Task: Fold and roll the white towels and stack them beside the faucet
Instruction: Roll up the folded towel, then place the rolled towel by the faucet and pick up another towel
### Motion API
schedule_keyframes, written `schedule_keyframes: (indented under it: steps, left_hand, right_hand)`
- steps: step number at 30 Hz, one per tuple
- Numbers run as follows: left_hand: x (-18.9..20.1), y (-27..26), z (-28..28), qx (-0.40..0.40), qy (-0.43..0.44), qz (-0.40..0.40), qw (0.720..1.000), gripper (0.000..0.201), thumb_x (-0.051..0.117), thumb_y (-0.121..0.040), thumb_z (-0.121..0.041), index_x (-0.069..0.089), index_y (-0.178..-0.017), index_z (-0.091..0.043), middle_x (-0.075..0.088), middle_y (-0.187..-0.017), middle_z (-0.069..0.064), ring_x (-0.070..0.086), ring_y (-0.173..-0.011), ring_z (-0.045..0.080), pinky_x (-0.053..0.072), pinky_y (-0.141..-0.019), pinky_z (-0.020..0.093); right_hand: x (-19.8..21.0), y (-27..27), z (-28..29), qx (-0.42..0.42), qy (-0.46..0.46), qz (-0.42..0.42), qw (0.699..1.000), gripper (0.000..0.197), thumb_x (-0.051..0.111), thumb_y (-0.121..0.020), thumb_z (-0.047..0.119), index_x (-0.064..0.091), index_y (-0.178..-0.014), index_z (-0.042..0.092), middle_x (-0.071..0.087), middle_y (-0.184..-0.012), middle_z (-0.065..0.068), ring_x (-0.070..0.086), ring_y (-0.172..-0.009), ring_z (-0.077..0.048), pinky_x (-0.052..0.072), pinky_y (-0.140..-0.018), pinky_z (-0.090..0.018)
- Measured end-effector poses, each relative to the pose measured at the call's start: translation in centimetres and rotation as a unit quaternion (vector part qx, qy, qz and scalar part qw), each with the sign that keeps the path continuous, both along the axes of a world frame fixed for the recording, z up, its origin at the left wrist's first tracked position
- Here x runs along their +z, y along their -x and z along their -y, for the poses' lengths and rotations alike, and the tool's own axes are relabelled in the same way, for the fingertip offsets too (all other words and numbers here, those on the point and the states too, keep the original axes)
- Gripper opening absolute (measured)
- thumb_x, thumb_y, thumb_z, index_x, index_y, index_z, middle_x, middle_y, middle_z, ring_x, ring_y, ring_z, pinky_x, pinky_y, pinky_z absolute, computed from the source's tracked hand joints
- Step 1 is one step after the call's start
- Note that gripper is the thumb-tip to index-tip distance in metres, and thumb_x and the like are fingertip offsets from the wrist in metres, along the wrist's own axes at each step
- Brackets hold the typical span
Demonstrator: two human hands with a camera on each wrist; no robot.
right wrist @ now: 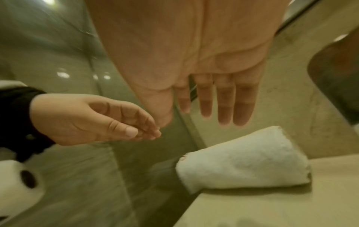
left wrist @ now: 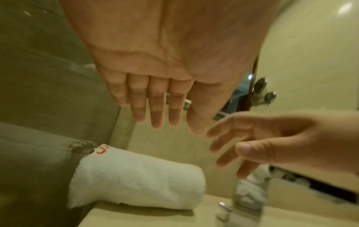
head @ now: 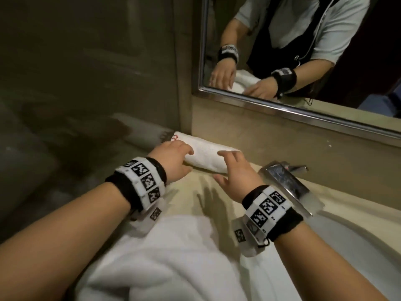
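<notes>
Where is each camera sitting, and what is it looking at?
Head: on the person's head, looking down at the counter, rolled towel, faucet, mirror; both forearms and hands show.
Left wrist: under the left wrist, looking along the open left hand to the rolled towel; the right hand shows too.
Right wrist: under the right wrist, looking along the open right hand to the rolled towel; the left hand shows too.
Shared: all views show the rolled towel and both hands.

A white rolled towel (head: 208, 156) carries a small red mark. The desk (head: 191, 198) is beige. Both wristbands (head: 141, 183) show black-and-white square patterns.
</notes>
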State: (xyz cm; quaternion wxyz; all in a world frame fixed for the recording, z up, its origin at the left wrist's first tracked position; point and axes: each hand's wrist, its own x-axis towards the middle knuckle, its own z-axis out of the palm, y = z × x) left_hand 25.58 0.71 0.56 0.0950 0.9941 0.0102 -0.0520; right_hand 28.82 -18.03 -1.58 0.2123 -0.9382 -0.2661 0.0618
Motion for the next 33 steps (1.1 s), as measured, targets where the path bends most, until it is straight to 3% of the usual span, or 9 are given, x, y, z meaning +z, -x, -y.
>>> schedule_keyframes:
  steps: [6,10,17,20,22,24,26,28,33]
  left_hand:
    - [1.0,13.2,-0.2,-0.022,0.043,-0.028,0.998,0.05,0.055,-0.082,-0.05,0.046,-0.127,-0.03,0.051,-0.132,-0.006,0.048,-0.119,0.015,0.039,-0.1,0.031]
    - [-1.9,19.8,-0.3,0.006,0.011,-0.135,0.991,0.073,0.06,-0.074,-0.061,0.035,-0.134,-0.029,0.046,-0.135,-0.003,0.043,-0.124,0.019,0.037,-0.1,0.03]
    - [-3.0,22.4,-0.1,0.087,0.044,-0.116,0.988,0.056,0.057,-0.08,-0.053,0.044,-0.128,-0.028,0.051,-0.133,0.0,0.047,-0.122,0.024,0.039,-0.099,0.034]
    - [-1.5,22.0,1.1,0.119,0.11,-0.091,0.983,0.033,0.049,-0.092,-0.03,0.054,-0.123,-0.022,0.057,-0.129,-0.001,0.053,-0.116,0.024,0.038,-0.083,0.021]
    - [0.2,21.5,2.2,0.119,0.189,-0.046,0.974,0.033,0.048,-0.092,-0.016,0.054,-0.124,-0.014,0.057,-0.13,0.005,0.052,-0.12,0.025,0.04,-0.093,0.025]
    - [2.6,21.3,4.0,0.075,0.244,0.011,0.967,0.033,0.048,-0.091,-0.007,0.055,-0.123,-0.005,0.056,-0.13,0.013,0.05,-0.121,0.024,0.036,-0.099,0.026]
    - [4.9,21.1,6.3,0.023,0.278,0.058,0.959,0.031,0.05,-0.089,-0.014,0.058,-0.116,0.0,0.06,-0.124,0.016,0.052,-0.11,0.017,0.033,-0.089,0.018]
    - [6.8,20.9,8.3,0.004,0.282,0.081,0.956,0.036,0.051,-0.086,-0.024,0.061,-0.109,0.001,0.063,-0.115,0.015,0.056,-0.106,0.02,0.035,-0.083,0.021]
    - [7.5,21.8,9.8,0.044,0.354,0.072,0.931,0.05,0.074,-0.074,-0.027,0.047,-0.116,-0.021,0.059,-0.11,-0.007,0.055,-0.105,0.011,0.044,-0.09,0.023]
  right_hand:
    - [0.0,10.6,1.8,0.22,0.035,-0.128,0.966,0.071,0.053,-0.074,0.066,0.034,-0.133,0.031,0.048,-0.131,0.002,0.05,-0.113,-0.014,0.045,-0.093,-0.033]
    - [-2.1,14.8,1.2,0.22,0.145,-0.08,0.961,0.041,0.049,-0.088,0.044,0.046,-0.124,0.025,0.054,-0.123,-0.003,0.052,-0.11,-0.023,0.041,-0.091,-0.031]
    - [3.7,12.7,1.4,0.189,-0.193,0.006,0.963,0.021,0.044,-0.086,0.012,0.062,-0.096,0.014,0.061,-0.091,0.001,0.049,-0.085,-0.011,0.031,-0.069,-0.018]
    - [5.8,12.7,2.3,0.189,-0.292,-0.024,0.937,0.018,0.045,-0.083,0.02,0.05,-0.091,0.035,0.055,-0.089,0.019,0.05,-0.081,0.01,0.036,-0.074,-0.005]
    - [5.3,13.7,2.7,0.216,-0.273,-0.067,0.935,0.033,0.061,-0.082,0.037,0.045,-0.11,0.031,0.047,-0.106,0.023,0.045,-0.094,0.02,0.032,-0.083,0.003]
    - [3.3,15.1,2.9,0.234,-0.213,-0.172,0.933,0.067,0.071,-0.069,0.04,0.042,-0.126,0.021,0.043,-0.122,0.022,0.041,-0.11,0.013,0.03,-0.099,-0.003]
    - [1.3,17.1,2.9,0.219,-0.237,-0.301,0.898,0.046,0.075,-0.07,0.02,0.058,-0.112,0.022,0.062,-0.115,0.012,0.056,-0.109,-0.001,0.042,-0.101,-0.026]
    - [0.9,18.2,3.0,0.173,-0.313,-0.313,0.88,0.031,0.075,-0.071,0.007,0.067,-0.091,0.03,0.071,-0.098,0.014,0.064,-0.096,-0.001,0.048,-0.094,-0.035]
    - [5.1,16.3,8.1,0.098,-0.459,-0.254,0.846,0.024,0.067,-0.069,0.016,0.068,-0.092,0.023,0.074,-0.088,0.011,0.067,-0.089,-0.004,0.051,-0.075,-0.019]
